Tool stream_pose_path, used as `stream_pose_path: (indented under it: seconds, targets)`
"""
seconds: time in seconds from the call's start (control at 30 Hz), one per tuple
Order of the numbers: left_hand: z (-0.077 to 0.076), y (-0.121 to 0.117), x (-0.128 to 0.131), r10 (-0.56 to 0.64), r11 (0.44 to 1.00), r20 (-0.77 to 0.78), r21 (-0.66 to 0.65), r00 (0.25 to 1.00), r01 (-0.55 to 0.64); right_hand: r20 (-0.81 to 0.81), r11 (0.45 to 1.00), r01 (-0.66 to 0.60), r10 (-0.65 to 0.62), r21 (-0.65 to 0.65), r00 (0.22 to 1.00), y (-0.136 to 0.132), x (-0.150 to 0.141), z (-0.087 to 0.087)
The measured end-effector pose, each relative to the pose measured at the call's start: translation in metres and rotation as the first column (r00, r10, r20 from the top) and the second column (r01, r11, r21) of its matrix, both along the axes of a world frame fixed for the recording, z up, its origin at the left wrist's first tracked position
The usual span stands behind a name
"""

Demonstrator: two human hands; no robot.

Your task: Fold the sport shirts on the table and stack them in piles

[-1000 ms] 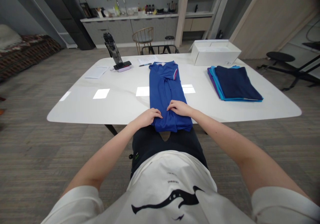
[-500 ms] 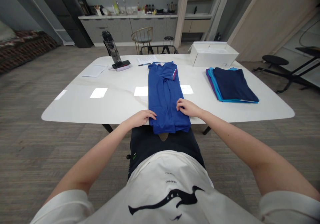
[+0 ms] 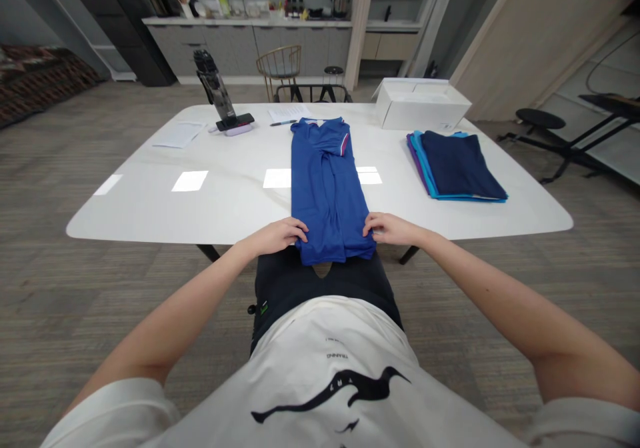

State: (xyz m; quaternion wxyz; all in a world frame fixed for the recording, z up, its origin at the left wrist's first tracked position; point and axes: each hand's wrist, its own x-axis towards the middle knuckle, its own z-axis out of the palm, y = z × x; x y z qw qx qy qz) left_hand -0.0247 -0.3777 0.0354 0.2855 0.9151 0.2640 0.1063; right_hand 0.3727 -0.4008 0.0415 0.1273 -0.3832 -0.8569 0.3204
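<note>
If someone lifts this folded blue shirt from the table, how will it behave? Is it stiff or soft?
The shirt will probably be floppy: its fabric shows soft creases, and its near end runs past the edge of the table. It is likely light for its size. Its folds may well slide open if lifted by one end.

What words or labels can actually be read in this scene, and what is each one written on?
"TRAINING": printed on the white T-shirt the person wears, upside down from this view; a line above it is too small to read.
The black animal graphic has tiny marks too small to read.
The papers on the table carry print too blurred to read.
The white box has a small label, also unreadable.
</note>
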Motion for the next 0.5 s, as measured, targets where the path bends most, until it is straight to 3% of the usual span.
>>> stream_pose_path:
  seconds: [0.2,0.37,0.5]
  targets:
    - [-0.003,0.008,-0.001,-0.02,0.997,0.068,-0.071,0.997,0.025,0.04,0.998,-0.044,0.046,-0.041,0.998,0.008,0.006,0.001]
    - [-0.004,0.014,0.005,-0.021,0.992,0.115,-0.121,0.993,0.035,0.063,0.994,-0.007,0.014,-0.11,0.998,0.012,0.003,0.001]
    - [0.006,0.02,0.008,0.078,0.958,0.106,-0.283,0.991,-0.045,0.025,0.98,0.026,-0.022,-0.198,0.999,0.016,0.0,0.009]
